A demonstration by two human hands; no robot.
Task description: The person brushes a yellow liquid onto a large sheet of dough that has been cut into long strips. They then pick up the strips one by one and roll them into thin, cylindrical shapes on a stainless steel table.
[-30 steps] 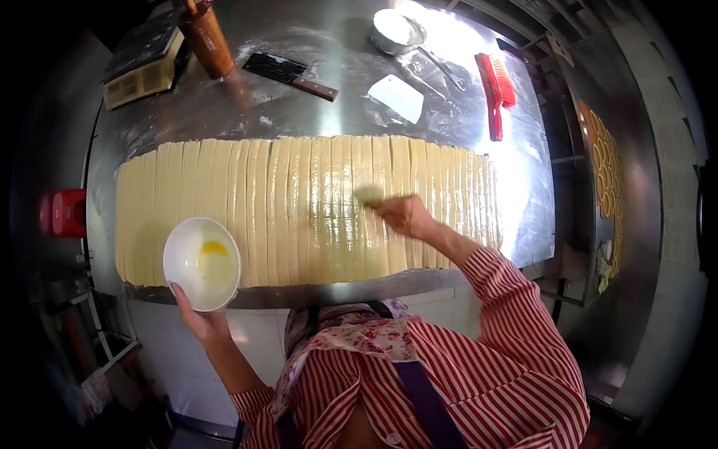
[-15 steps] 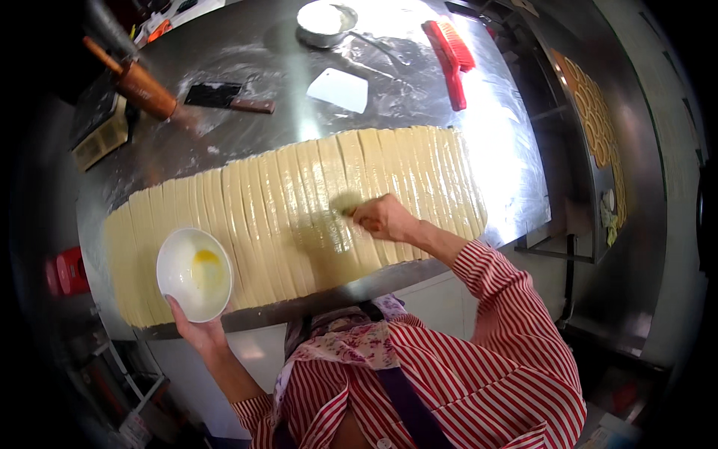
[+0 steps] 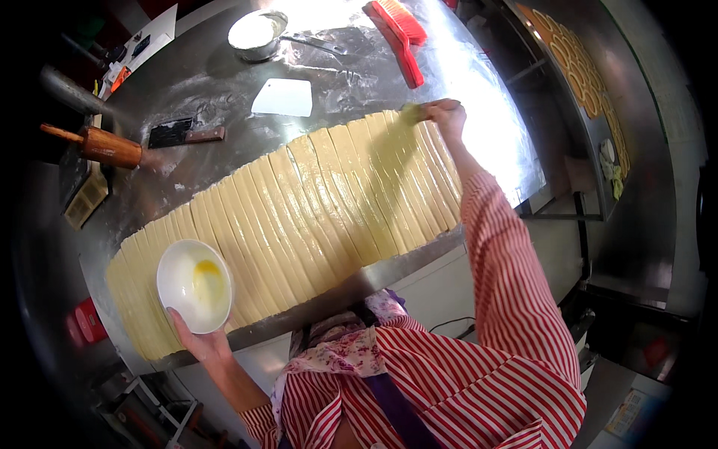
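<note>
My left hand [image 3: 206, 344] grips a white bowl [image 3: 170, 280] from below and the side, over the left end of the dough strips. A little yellow liquid, like oil or egg, lies in the bowl. My right hand [image 3: 446, 116] is closed on a pastry brush [image 3: 410, 114], its pale yellow-green tip blurred, at the far right edge of the dough. The dough strips [image 3: 299, 202] lie side by side as one long sheet along the table's near edge. Much of their surface shines wet, especially from the middle to the right.
Beyond the dough, the floury metal table [image 3: 202, 90] bears a white scraper [image 3: 283, 98], a cleaver [image 3: 185, 133], a pan of white powder [image 3: 254, 36] and a red bench brush [image 3: 400, 34]. At left is a wooden rolling pin [image 3: 112, 146]. A rack at right holds a tray of rings [image 3: 572, 63].
My right hand has carried the brush from the middle of the dough to its far right edge, the arm stretching out. The bowl stays over the left end. The whole view has turned somewhat.
</note>
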